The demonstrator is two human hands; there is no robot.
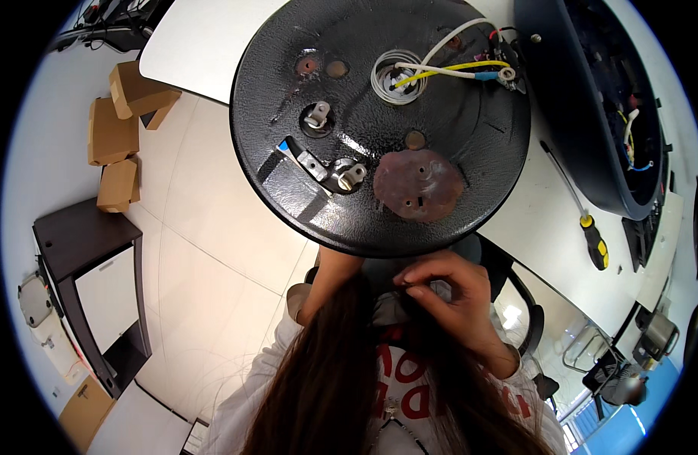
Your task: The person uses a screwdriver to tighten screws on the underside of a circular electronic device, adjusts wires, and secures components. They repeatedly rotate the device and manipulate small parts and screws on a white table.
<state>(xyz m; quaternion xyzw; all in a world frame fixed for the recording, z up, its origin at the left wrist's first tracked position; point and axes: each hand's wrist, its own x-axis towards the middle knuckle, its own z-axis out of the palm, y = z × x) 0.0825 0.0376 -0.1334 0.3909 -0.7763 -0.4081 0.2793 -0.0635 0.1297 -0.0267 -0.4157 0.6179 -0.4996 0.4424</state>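
A round, glossy black metal plate (341,220) spans the upper middle of the head view, its near edge just in front of me. On it are upright metal tabs (317,115), a small metal bracket (312,165), a brownish disc-shaped patch (417,186) and a coil of white wire (398,76) with a yellow lead. My left hand (340,262) reaches under the plate's near edge; its fingers are hidden. Just below that edge, my right hand (457,296) has thumb and forefinger pinched together. Whatever may be between them is too small and dark to name.
A screwdriver (592,241) with a yellow and black handle lies on the white table (546,220) to the right. Beyond it stands a dark blue open housing (584,129) with wires inside. Cardboard boxes (114,133) and a dark cabinet (87,235) are at the left.
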